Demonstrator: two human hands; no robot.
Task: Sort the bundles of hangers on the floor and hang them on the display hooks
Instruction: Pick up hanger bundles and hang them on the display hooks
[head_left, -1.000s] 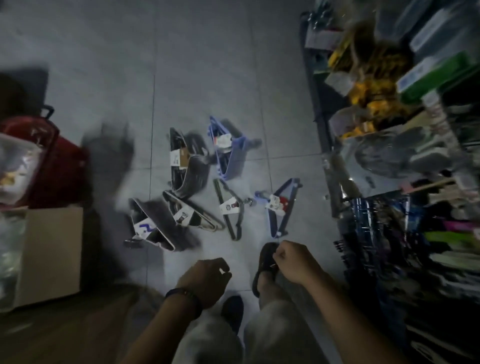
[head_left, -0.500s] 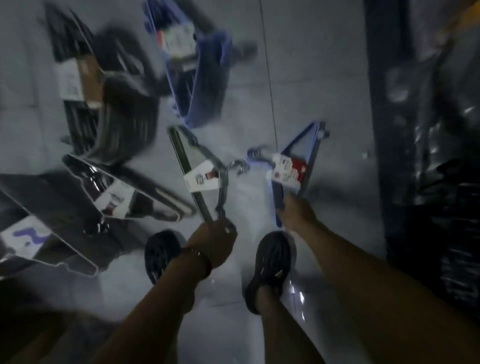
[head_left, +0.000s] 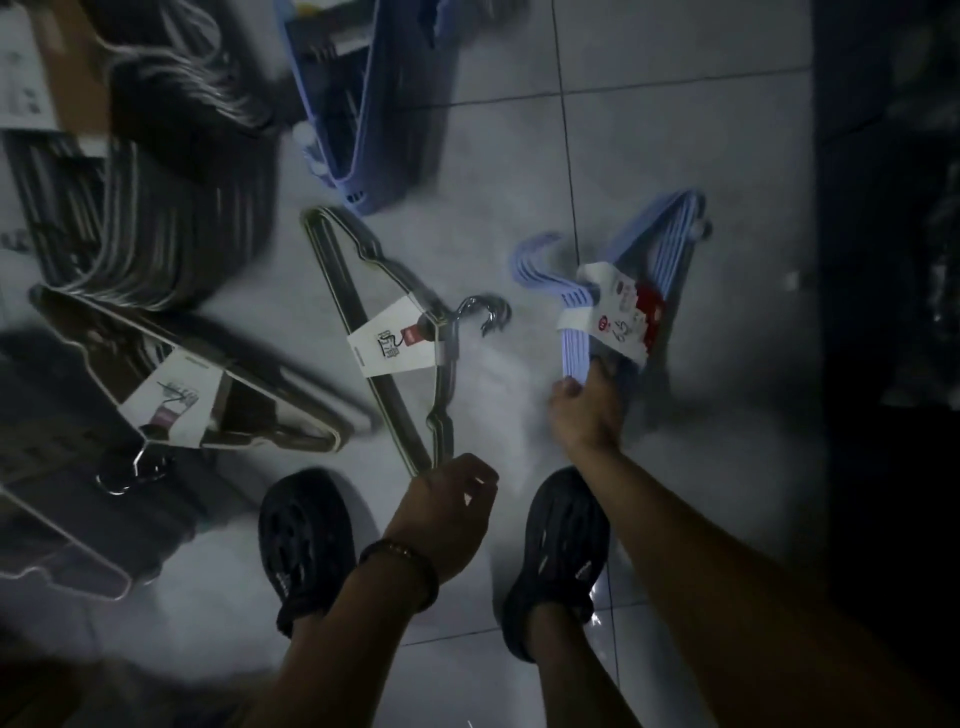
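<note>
A pale, glossy tiled floor (head_left: 649, 130) with dark grout lines is filling the dim view. A dark display rack (head_left: 883, 260) is standing along its right edge, its contents too shadowed to make out. The person is standing on the tiles in black perforated clogs (head_left: 306, 540), feet apart.

Paper sleeves are binding the hangers into bundles. The bundle of pale blue plastic hangers (head_left: 670, 249), flat-armed with broad curved hooks, is sitting ahead of the right foot in a white-and-red paper sleeve (head_left: 618, 317). Whether it is resting on the tiles or just off them is unclear. The right hand (head_left: 589, 410) is gripping its near end, fingers and thumb curling round the arms.

Just to its left, the bundle of thin silver wire hangers (head_left: 384, 291) is lying with its shiny hooks pointing toward the blue one, wrapped in a white printed sleeve (head_left: 395, 343). The left hand (head_left: 447, 504), with a dark bracelet (head_left: 405, 566) at the wrist, is curling its fingers round the near corner.

Further left, darker sleeved hanger bundles (head_left: 171, 395) are overlapping, blurred. A thick stack of blue plastic hangers (head_left: 363, 104) is sitting at the top.
</note>
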